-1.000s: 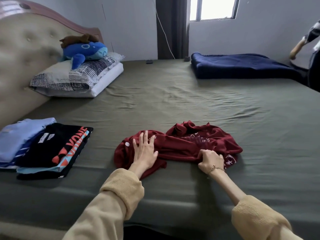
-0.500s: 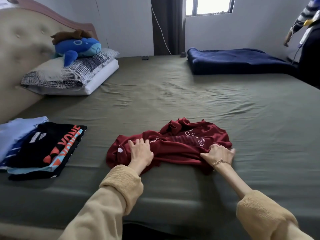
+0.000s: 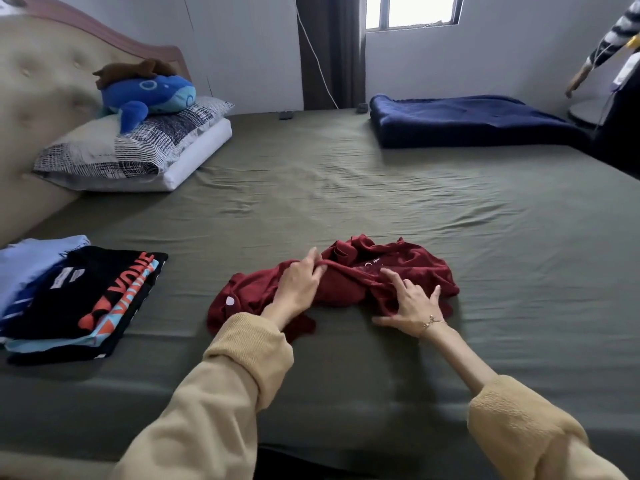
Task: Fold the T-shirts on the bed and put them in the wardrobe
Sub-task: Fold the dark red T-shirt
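Crumpled dark red T-shirt (image 3: 349, 282) lies on the olive green bed (image 3: 346, 188), near its front edge and about in the middle. The left hand (image 3: 298, 289) rests on the left half of the shirt, and its fingertips pinch a raised fold of the cloth close to the collar. The right hand (image 3: 412, 303) lies on the right half with the fingers spread and almost straight; it presses the fabric down and grips nothing. A thin bracelet (image 3: 431, 322) is on the right wrist, and both arms wear beige sleeves (image 3: 228, 386).

To the left, well apart from the red shirt, a stack of folded T-shirts (image 3: 79, 292) sits at the bed's edge (a black one with orange letters is on top, light blue ones under and beside it). Farther back by the headboard, a blue plush whale (image 3: 149, 97) lies on two pillows (image 3: 138, 147). A folded navy blanket (image 3: 464, 119) is at the far right side, under the window.
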`<state>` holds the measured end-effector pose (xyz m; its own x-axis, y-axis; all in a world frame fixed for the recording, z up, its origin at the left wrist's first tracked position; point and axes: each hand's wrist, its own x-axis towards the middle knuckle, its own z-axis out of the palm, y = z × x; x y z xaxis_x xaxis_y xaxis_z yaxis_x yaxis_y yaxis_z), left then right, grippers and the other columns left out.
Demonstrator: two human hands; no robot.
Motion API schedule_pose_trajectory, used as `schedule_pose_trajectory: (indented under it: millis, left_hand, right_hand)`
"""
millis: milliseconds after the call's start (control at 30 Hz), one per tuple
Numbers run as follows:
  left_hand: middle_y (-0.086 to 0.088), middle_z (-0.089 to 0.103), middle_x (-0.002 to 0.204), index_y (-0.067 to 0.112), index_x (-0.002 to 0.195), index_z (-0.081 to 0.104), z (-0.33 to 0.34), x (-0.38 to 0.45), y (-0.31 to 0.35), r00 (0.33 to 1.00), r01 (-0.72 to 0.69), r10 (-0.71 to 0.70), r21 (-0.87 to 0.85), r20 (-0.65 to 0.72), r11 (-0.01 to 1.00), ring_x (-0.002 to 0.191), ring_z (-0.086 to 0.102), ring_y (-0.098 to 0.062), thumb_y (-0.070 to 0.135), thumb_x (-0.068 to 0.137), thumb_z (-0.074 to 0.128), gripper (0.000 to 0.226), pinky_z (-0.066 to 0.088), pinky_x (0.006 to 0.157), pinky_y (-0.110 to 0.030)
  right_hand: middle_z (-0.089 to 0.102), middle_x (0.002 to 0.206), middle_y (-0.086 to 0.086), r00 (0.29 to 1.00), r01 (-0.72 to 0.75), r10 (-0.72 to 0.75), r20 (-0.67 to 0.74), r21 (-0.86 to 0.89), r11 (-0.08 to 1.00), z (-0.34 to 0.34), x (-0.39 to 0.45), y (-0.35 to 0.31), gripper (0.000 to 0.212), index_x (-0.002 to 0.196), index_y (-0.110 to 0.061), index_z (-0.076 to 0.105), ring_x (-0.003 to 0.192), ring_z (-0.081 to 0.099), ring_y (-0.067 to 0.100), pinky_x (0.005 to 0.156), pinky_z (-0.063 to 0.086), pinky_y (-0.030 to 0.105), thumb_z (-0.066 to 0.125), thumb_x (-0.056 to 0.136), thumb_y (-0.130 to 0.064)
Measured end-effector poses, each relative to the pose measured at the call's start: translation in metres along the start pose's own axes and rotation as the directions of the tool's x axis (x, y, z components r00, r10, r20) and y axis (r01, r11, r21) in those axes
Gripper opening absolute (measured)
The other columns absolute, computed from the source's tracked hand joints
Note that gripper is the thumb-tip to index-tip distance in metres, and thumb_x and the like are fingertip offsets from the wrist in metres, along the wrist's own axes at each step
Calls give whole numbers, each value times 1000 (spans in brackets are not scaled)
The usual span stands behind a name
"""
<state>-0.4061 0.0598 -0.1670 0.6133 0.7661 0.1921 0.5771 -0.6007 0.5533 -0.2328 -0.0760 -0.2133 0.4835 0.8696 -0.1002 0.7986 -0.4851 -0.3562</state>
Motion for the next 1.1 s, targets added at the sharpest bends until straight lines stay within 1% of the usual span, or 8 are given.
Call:
schedule_pose_trajectory:
  millis: [133, 233, 367, 467, 567, 767, 967, 1100]
  left_hand:
    - [-11, 69, 89, 13, 97, 52, -30, 16, 6, 974, -135, 169, 210, -153, 968, 91, 63, -32, 34, 97, 48, 21, 35, 87, -38]
    - [-9, 67, 92, 11, 95, 53, -58, 24, 1, 985, -168, 173, 318, 13, 933, 90, 61, -28, 48, 85, 63, 39, 36, 77, -34]
    - [-6, 62, 109, 12, 106, 52, -78, 29, -5, 987, -93, 154, 583, -56, 807, 108, 57, -28, 9, 86, 57, 21, 43, 79, -37]
    - [-7, 60, 114, 11, 114, 52, -91, 33, -5, 961, 119, 64, 610, -271, 783, 111, 55, -29, -2, 83, 51, 33, 44, 81, -39]
    - [-15, 64, 112, 7, 116, 53, -114, 41, -13, 912, 291, -63, 529, -406, 797, 105, 61, -36, -2, 87, 45, 32, 45, 82, -41]
    - [-22, 64, 109, 4, 112, 64, -157, 54, -13, 803, 435, -175, 361, -570, 825, 104, 60, -40, 5, 90, 43, 31, 46, 83, -42]
    - [-7, 53, 122, 20, 111, 69, -128, 43, -1, 995, 96, -95, 351, -19, 931, 122, 44, -24, 26, 90, 57, 26, 31, 107, -43]
    - [-5, 53, 126, 14, 129, 47, -91, 33, 16, 945, 65, -63, 4, 321, 998, 117, 50, -19, 10, 80, 64, 52, 42, 101, -36]
  right_hand:
    - [57, 122, 1, 943, -42, 48, -329, 25, 999, -14, 10, -19, 32, 124, -23, 54, 125, 44, 21, 106, 24, 47, 46, 95, -34]
    - [53, 121, 11, 881, -128, 121, -458, 16, 992, -38, 20, -29, 31, 121, -19, 56, 121, 42, 28, 98, 31, 46, 43, 97, -33]
    - [64, 110, 19, 854, -121, 219, -472, 230, 966, -73, 28, -55, 32, 122, -17, 55, 103, 59, 36, 81, 42, 39, 39, 98, -31]
    - [66, 89, 19, 831, -71, 356, -427, 554, 829, -96, 36, -71, 32, 118, -13, 57, 92, 66, 32, 77, 46, 38, 36, 99, -27]
    - [63, 52, 5, 887, 58, 364, -285, 849, 525, -114, 47, -77, 22, 109, -11, 46, 35, 57, 13, 38, 43, 24, 28, 101, -19]
    - [50, 124, 3, 922, 295, 214, -324, 942, 158, -138, 48, -80, 39, 139, -36, 34, 91, 61, 9, 63, 55, 33, 28, 103, -21]
    - [52, 132, 4, 918, 359, 96, -385, 909, 211, -121, 47, -84, 43, 130, -34, 46, 116, 51, 14, 93, 43, 24, 34, 98, -8]
    - [59, 99, -1, 908, 419, -163, -386, 841, 343, -109, 31, -103, 53, 112, -19, 59, 86, 54, 9, 70, 45, 12, 46, 71, 13]
